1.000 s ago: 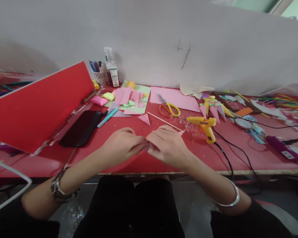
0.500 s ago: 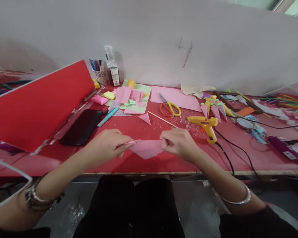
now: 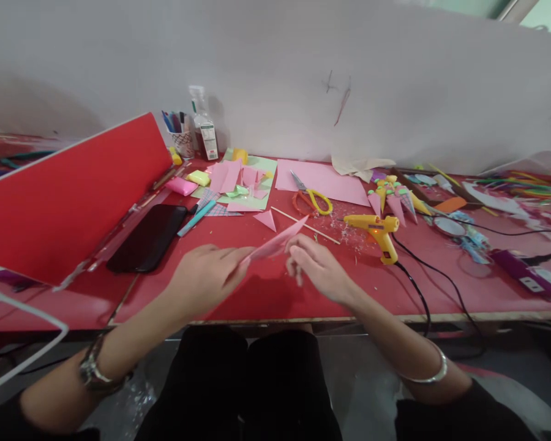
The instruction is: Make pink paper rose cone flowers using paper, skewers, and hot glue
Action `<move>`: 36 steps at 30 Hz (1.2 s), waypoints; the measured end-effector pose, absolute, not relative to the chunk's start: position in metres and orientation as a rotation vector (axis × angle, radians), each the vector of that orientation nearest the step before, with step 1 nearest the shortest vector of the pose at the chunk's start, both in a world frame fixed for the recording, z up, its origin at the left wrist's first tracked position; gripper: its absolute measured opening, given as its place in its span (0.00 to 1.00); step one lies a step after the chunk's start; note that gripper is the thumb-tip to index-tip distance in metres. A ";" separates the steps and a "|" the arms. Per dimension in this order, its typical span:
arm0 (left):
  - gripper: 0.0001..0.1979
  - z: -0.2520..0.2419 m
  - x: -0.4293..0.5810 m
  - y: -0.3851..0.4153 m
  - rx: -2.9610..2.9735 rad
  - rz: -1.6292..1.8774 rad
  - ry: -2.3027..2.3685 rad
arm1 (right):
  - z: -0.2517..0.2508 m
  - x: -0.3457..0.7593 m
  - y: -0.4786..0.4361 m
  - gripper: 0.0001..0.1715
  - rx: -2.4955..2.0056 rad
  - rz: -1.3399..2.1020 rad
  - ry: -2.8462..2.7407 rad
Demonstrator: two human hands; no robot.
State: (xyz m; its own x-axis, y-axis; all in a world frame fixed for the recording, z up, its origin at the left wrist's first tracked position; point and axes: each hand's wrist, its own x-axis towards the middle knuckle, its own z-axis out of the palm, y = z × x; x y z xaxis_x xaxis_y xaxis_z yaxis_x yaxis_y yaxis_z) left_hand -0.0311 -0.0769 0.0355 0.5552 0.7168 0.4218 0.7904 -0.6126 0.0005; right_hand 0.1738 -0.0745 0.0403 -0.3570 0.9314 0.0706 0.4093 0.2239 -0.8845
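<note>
My left hand [image 3: 213,272] is closed on a piece of pink paper [image 3: 278,239], pinching its near left end. The paper is tilted up above the red table, its far tip pointing right and away from me. Beside the paper's right side is my right hand [image 3: 316,266], fingers loosely bent and apart, slightly blurred; whether a fingertip touches the paper I cannot make out. Just beyond the paper lie a small pink paper cone [image 3: 265,220] and a thin wooden stick [image 3: 324,234].
Scissors [image 3: 319,201] rest by a pink sheet [image 3: 335,180]. A yellow glue gun [image 3: 381,233] with a black cord lies right of my hands, near several small decorated cones [image 3: 395,199]. To the left are a phone [image 3: 149,237], a teal cutter [image 3: 197,217] and a leaning red board [image 3: 73,196].
The pink paper was stretched level between both hands. Now my right hand has let go of its right end, and my left hand has turned the paper up on edge.
</note>
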 end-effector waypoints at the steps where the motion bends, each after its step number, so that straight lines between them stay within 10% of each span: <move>1: 0.20 0.032 -0.027 -0.078 -2.621 -0.574 -1.239 | 0.038 0.169 -0.074 0.12 -1.199 1.229 -1.791; 10: 0.24 0.017 -0.015 -0.084 -3.057 -0.771 -1.324 | 0.030 0.149 -0.057 0.04 -1.135 1.152 -1.738; 19: 0.12 0.015 -0.011 -0.076 -2.926 -2.349 -1.856 | 0.036 0.147 -0.058 0.08 -0.993 0.893 -2.060; 36: 0.18 0.030 -0.037 -0.065 -2.795 -0.286 -1.818 | 0.028 0.187 -0.040 0.06 -1.277 1.123 -1.973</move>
State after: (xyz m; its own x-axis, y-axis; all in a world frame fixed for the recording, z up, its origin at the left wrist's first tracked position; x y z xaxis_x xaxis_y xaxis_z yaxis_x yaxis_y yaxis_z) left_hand -0.0372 -0.0655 0.0301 0.4012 0.9154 0.0310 0.8807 -0.3949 0.2616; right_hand 0.1873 -0.0405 0.0276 -0.4123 0.9110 -0.0052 0.4695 0.2075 -0.8582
